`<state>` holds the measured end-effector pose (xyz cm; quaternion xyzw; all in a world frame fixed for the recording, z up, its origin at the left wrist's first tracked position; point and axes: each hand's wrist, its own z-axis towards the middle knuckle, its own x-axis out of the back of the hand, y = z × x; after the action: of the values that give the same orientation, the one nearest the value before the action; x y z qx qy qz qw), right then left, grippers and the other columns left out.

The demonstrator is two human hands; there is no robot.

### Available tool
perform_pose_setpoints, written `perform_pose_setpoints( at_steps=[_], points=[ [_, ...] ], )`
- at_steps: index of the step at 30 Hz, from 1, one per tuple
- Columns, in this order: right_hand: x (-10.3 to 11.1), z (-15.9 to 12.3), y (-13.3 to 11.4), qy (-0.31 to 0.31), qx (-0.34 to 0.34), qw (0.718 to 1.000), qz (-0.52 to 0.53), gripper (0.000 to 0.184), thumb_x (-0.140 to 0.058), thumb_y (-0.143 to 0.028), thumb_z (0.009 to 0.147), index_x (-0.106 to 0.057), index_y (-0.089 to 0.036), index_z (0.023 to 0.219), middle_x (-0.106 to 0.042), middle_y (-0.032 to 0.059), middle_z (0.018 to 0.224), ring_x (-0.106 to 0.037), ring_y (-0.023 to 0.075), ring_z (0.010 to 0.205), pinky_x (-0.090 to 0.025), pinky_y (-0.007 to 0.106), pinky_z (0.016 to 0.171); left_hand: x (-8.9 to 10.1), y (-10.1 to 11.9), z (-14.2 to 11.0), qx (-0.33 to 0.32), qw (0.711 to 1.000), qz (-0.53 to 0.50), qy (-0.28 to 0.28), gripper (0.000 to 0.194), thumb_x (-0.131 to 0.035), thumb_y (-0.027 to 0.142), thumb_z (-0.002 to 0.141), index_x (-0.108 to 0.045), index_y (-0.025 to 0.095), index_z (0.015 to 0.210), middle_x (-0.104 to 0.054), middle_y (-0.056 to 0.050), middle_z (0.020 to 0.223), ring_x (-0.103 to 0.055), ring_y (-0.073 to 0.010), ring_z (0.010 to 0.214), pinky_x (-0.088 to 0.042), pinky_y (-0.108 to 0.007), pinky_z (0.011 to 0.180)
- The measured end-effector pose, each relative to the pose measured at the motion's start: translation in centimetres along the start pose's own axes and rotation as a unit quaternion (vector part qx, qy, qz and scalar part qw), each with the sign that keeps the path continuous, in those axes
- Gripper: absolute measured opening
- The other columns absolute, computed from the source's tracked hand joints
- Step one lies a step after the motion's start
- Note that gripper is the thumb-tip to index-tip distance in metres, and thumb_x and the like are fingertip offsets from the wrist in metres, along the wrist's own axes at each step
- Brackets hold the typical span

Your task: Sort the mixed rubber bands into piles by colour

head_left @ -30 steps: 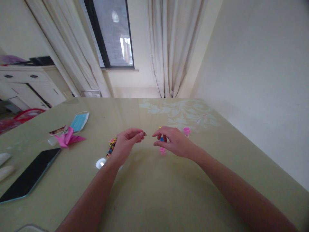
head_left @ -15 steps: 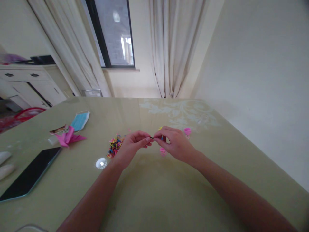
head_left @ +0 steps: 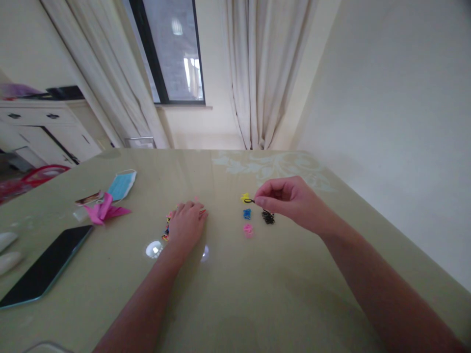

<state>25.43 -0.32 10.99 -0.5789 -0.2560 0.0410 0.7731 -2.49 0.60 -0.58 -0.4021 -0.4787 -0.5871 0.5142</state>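
My right hand (head_left: 294,203) is raised over the table, thumb and fingertips pinched on a black rubber band (head_left: 248,200) that sticks out to the left as a loop. Beneath and beside it lie small sorted heaps: yellow bands (head_left: 244,196), blue bands (head_left: 247,214), pink bands (head_left: 248,230) and black bands (head_left: 268,217). My left hand (head_left: 187,220) rests palm down on a mixed pile of coloured rubber bands (head_left: 166,232), covering most of it. Its fingers are stretched forward, and their tips are partly hidden.
On the left are a black phone or tablet (head_left: 46,264), a pink folded-paper shape (head_left: 105,210), a blue face mask (head_left: 122,185) and two pale rounded objects (head_left: 9,260). A wall (head_left: 397,147) runs along the table's right side.
My hands met over the table, and the black rubber band passed from left to right. My right hand then moved right and up, while my left hand went back onto the mixed pile.
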Motion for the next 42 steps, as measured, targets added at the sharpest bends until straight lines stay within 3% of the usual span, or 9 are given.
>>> perform_pose_setpoints(
  at_steps=[3,8,12,17,20,27,36,38,42],
  points=[
    [0.4,-0.4,-0.6,0.003,-0.005,1.000,0.010,0.025,-0.080,-0.041,0.082,-0.076,-0.016,0.086,-0.071,0.0022,0.074,-0.060,0.0120,0.064,-0.047,0.024,0.056,0.0,-0.1,-0.1,-0.005,0.999,0.029,-0.030,0.029,-0.050,0.030,0.098,-0.077,0.023,0.105,-0.074,-0.012,0.111,-0.064,-0.0363,0.111,-0.050,-0.049,0.091],
    [1.1,-0.5,-1.1,-0.010,-0.002,1.000,-0.012,0.026,-0.079,-0.042,0.083,-0.076,-0.016,0.086,-0.071,0.0023,0.074,-0.060,0.0127,0.064,-0.048,0.025,0.057,-0.1,-0.2,0.1,-0.012,0.999,0.024,-0.026,0.025,-0.051,0.027,0.097,-0.076,0.023,0.098,-0.076,-0.010,0.108,-0.065,-0.0350,0.109,-0.049,-0.048,0.092],
    [1.7,0.0,0.0,-0.045,-0.001,0.989,-0.141,0.024,-0.071,-0.040,0.088,-0.076,-0.016,0.087,-0.071,0.0019,0.071,-0.060,0.0133,0.062,-0.044,0.025,0.056,-0.2,-0.2,0.2,-0.014,1.000,0.004,0.020,0.025,-0.049,0.029,0.098,-0.074,0.023,0.100,-0.077,-0.009,0.108,-0.066,-0.0332,0.107,-0.049,-0.045,0.091],
    [2.3,1.5,4.3,-0.100,-0.051,0.898,-0.426,0.015,-0.066,-0.018,0.085,-0.075,-0.018,0.073,-0.073,0.0042,0.071,-0.062,0.0166,0.066,-0.039,0.028,0.062,0.2,0.2,0.4,-0.003,0.990,-0.121,0.072,0.022,-0.052,0.033,0.097,-0.072,0.024,0.100,-0.078,-0.006,0.091,-0.071,-0.0265,0.088,-0.051,-0.038,0.083],
    [2.8,2.1,6.7,-0.137,-0.112,0.863,-0.473,0.014,-0.066,-0.015,0.084,-0.077,-0.018,0.075,-0.076,0.0070,0.077,-0.066,0.0202,0.073,-0.037,0.028,0.062,0.5,0.5,0.4,-0.004,0.967,-0.242,0.077,0.022,-0.054,0.036,0.096,-0.072,0.023,0.097,-0.079,-0.004,0.089,-0.072,-0.0220,0.080,-0.053,-0.033,0.079],
    [3.2,2.5,7.9,-0.161,-0.128,0.872,-0.444,0.014,-0.067,-0.016,0.085,-0.080,-0.018,0.082,-0.078,0.0057,0.082,-0.069,0.0199,0.077,-0.041,0.027,0.066,0.3,1.5,0.2,-0.008,0.886,-0.461,0.048,0.025,-0.068,0.042,0.086,-0.076,0.020,0.094,-0.081,-0.006,0.091,-0.075,-0.0218,0.083,-0.059,-0.034,0.082],
    [2.9,2.4,7.8,-0.121,-0.140,0.854,-0.487,0.012,-0.069,-0.013,0.085,-0.080,-0.016,0.082,-0.078,0.0097,0.086,-0.070,0.0223,0.084,-0.042,0.029,0.069,0.0,2.8,-0.3,-0.004,0.805,-0.593,-0.010,0.031,-0.081,0.044,0.078,-0.078,0.018,0.094,-0.081,-0.007,0.091,-0.075,-0.0201,0.083,-0.061,-0.032,0.080],
    [2.4,2.3,7.0,-0.102,-0.108,0.863,-0.482,0.012,-0.068,-0.014,0.089,-0.079,-0.016,0.084,-0.077,0.0090,0.087,-0.069,0.0213,0.084,-0.042,0.029,0.070,0.3,3.2,-0.5,0.010,0.785,-0.619,-0.023,0.034,-0.085,0.044,0.075,-0.077,0.017,0.094,-0.081,-0.007,0.090,-0.074,-0.0190,0.079,-0.061,-0.031,0.077],
    [0.0,1.9,4.7,-0.062,0.042,0.923,-0.378,0.011,-0.073,-0.023,0.093,-0.077,-0.017,0.101,-0.074,0.0047,0.087,-0.065,0.0162,0.077,-0.044,0.027,0.072,0.9,3.7,-0.9,0.032,0.748,-0.661,-0.048,0.036,-0.089,0.043,0.071,-0.076,0.017,0.092,-0.081,-0.006,0.086,-0.074,-0.0177,0.076,-0.061,-0.030,0.075]
  ],
)
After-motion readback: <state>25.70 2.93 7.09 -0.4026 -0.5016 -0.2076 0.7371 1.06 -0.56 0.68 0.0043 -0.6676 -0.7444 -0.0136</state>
